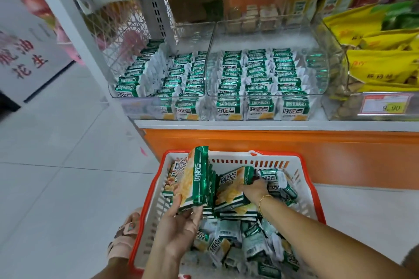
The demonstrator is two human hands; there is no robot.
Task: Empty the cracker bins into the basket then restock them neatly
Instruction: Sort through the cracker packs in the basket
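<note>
Restocking: left grip (179,224) clamped on cracker stack (195,181), right grip (254,189) clasping another pack (231,183) in basket (318,206); align edges before shelving.

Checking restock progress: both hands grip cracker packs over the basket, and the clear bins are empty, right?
Not empty: the head view shows the clear bins filled with neat rows. The left hand and right hand do grip cracker packs over the basket.
</note>
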